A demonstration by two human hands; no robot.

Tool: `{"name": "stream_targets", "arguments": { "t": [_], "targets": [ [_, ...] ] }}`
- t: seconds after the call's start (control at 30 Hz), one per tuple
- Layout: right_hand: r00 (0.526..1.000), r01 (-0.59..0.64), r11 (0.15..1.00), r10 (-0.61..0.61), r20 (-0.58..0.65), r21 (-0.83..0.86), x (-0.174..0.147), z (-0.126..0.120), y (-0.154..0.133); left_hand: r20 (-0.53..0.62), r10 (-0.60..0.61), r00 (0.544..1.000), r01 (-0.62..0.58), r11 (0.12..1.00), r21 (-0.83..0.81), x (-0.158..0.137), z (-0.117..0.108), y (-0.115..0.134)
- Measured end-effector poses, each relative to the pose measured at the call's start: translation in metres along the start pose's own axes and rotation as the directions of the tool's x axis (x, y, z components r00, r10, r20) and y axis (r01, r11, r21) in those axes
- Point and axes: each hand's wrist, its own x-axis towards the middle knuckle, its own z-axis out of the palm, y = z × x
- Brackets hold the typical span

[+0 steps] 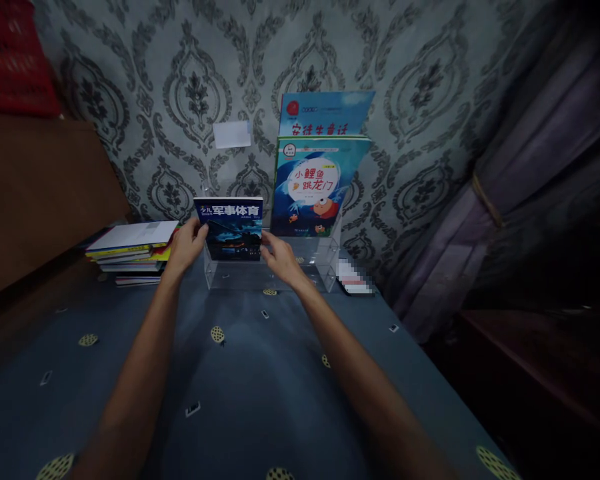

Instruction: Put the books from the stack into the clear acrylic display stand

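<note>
A dark blue book [234,230] with white lettering stands nearly upright, held by its two side edges. My left hand [186,244] grips its left edge, thumb on the cover. On the right edge, my right hand [280,255] is closed, with part of its fingers hidden behind the book. The book is at the left part of a clear acrylic stand [300,280]; I cannot tell whether it rests on a tier. To its right, a blue picture book [307,190] with an orange fish leans in the stand. Behind that rises a lighter blue book [327,113].
A stack of books [133,250] lies left of my left hand. A phone-like flat object [356,277], partly blurred out, sits right of the stand. Patterned wallpaper [195,87] backs the blue-covered table [260,373]. A brown box [45,193] is at left, a purple curtain [480,167] at right.
</note>
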Motion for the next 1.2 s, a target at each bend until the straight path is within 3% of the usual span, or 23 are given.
{"name": "stream_targets", "arguments": {
  "t": [0.23,0.6,1.03,1.2],
  "targets": [
    [1.000,0.007,1.000,-0.007,0.007,0.004,-0.001,-0.004,-0.008,-0.027,0.034,0.999,-0.036,0.995,-0.098,-0.002,0.000,0.001],
    [1.000,0.006,1.000,-0.006,-0.005,-0.018,-0.002,-0.008,-0.012,0.043,0.081,0.996,-0.068,0.966,-0.249,-0.009,-0.008,-0.004],
    [0.994,0.024,0.996,-0.015,-0.107,0.083,0.005,-0.005,-0.012,-0.028,0.091,0.995,-0.095,0.960,-0.265,-0.012,-0.004,-0.004],
    [0.994,-0.001,0.995,0.012,-0.104,0.103,0.002,-0.001,-0.003,0.007,0.101,0.995,-0.096,0.963,-0.250,-0.016,-0.003,-0.010]
  ]
}}
